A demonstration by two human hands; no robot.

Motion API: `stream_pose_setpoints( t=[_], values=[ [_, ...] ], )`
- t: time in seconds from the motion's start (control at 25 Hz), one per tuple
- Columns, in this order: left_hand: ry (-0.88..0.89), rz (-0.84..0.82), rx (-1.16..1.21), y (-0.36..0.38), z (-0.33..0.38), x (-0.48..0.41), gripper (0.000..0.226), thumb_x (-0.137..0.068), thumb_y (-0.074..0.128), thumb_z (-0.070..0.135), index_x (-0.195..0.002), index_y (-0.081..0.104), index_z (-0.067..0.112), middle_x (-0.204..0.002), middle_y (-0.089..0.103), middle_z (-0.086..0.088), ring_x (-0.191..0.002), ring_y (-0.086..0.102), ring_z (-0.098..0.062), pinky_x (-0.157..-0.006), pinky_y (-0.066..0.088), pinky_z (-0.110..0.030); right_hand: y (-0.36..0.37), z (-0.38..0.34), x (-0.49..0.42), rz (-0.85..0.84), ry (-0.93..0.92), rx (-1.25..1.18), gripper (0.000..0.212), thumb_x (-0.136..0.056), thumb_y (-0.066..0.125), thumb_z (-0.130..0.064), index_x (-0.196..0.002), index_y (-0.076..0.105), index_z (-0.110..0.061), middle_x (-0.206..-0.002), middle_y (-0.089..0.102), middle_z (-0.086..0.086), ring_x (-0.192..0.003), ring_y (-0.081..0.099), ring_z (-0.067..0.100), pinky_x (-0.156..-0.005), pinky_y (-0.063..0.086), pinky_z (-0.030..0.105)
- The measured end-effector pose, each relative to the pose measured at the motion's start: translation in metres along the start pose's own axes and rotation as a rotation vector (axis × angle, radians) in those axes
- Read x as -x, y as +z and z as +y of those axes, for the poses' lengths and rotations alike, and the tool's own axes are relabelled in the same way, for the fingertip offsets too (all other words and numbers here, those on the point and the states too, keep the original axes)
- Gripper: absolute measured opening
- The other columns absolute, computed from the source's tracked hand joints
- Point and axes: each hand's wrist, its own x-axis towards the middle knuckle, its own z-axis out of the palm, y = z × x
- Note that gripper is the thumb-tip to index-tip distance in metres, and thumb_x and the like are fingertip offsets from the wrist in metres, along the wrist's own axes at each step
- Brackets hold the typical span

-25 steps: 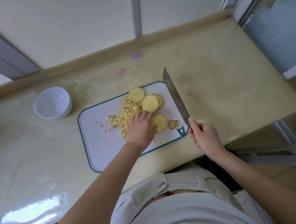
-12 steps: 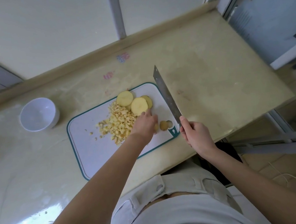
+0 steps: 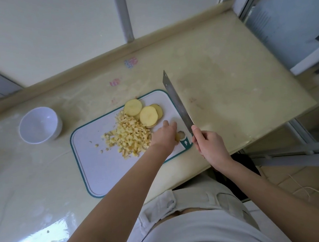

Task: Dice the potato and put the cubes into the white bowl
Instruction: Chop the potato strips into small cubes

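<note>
A white cutting board [image 3: 92, 167] with a teal rim lies on the counter. A pile of potato cubes [image 3: 131, 137] sits on its middle. Behind the pile lean round potato slices [image 3: 148, 116]. My left hand [image 3: 165, 137] lies palm down over the board's near right part, fingers stretched forward, covering a slice whose edge [image 3: 177, 138] peeks out. Just right of the board, my right hand [image 3: 210, 143] grips the handle of a cleaver [image 3: 176, 99]; its blade points away along the board's right edge. The empty white bowl [image 3: 39, 124] stands left of the board.
The beige counter [image 3: 230, 93] ends in a raised back ledge against the window. Its right end stops by a sliding door frame [image 3: 306, 62]. A few stray cubes [image 3: 98, 146] lie left of the pile.
My left hand has slid right from the cube pile and now covers the slice near the board's corner. The cleaver has stayed raised beside the board.
</note>
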Motion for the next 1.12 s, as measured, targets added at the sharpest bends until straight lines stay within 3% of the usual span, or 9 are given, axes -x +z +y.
stream_pose_setpoints(
  t=[0.16,0.32,0.68,0.84,1.0,1.12],
  values=[
    [0.069,0.053,0.121,0.005,-0.006,0.012,0.011,-0.086,0.05,0.003,-0.092,0.049,0.012,-0.096,0.049,-0.006,-0.084,0.055,-0.03,-0.06,0.034,-0.032,0.003,-0.002,0.0,-0.016,-0.031,0.007,0.05,-0.097,0.045,-0.041,-0.056,0.051,-0.013,-0.041,0.042,-0.007,-0.041,0.037,0.01,-0.05,0.031,0.025],
    [0.021,0.155,0.387,-0.003,-0.024,0.032,0.019,-0.083,0.065,0.01,-0.082,0.047,0.015,-0.085,0.052,-0.001,-0.078,0.049,-0.022,-0.063,0.038,-0.029,0.009,-0.003,0.0,-0.046,-0.061,-0.005,0.051,-0.097,0.045,-0.043,-0.056,0.051,-0.012,-0.044,0.041,-0.006,-0.044,0.036,0.013,-0.051,0.03,0.027],
    [-0.437,0.548,0.77,-0.002,-0.114,0.09,0.013,-0.084,0.068,0.014,-0.088,0.056,0.015,-0.094,0.056,-0.001,-0.085,0.053,-0.017,-0.073,0.036,-0.023,0.044,-0.009,0.01,-0.201,-0.151,0.096,0.047,-0.096,0.046,-0.045,-0.061,0.055,-0.015,-0.059,0.048,0.006,-0.05,0.042,0.017,-0.056,0.036,0.028],
    [-0.576,0.524,0.725,0.012,-0.142,0.098,0.016,-0.087,0.064,0.016,-0.099,0.058,0.006,-0.106,0.051,-0.011,-0.088,0.051,-0.024,-0.077,0.036,-0.027,0.051,-0.016,0.012,-0.254,-0.232,0.196,0.05,-0.097,0.043,-0.046,-0.061,0.053,-0.013,-0.056,0.044,0.007,-0.052,0.041,0.018,-0.058,0.037,0.03],
    [-0.57,0.555,0.485,0.01,-0.143,0.098,0.027,-0.095,0.05,0.024,-0.109,0.055,0.002,-0.115,0.046,-0.017,-0.109,0.041,-0.034,-0.093,0.032,-0.038,0.053,-0.023,0.01,-0.234,-0.255,0.192,0.05,-0.097,0.045,-0.044,-0.063,0.055,-0.01,-0.056,0.046,0.006,-0.052,0.041,0.017,-0.057,0.037,0.03],
    [-0.599,0.469,0.348,0.013,-0.142,0.107,0.028,-0.098,0.038,0.025,-0.107,0.05,0.002,-0.114,0.043,-0.018,-0.107,0.036,-0.031,-0.093,0.027,-0.037,0.055,-0.023,0.01,-0.231,-0.248,0.179,0.05,-0.097,0.046,-0.044,-0.063,0.055,-0.009,-0.056,0.047,0.006,-0.052,0.042,0.017,-0.058,0.038,0.031]
  ],
)
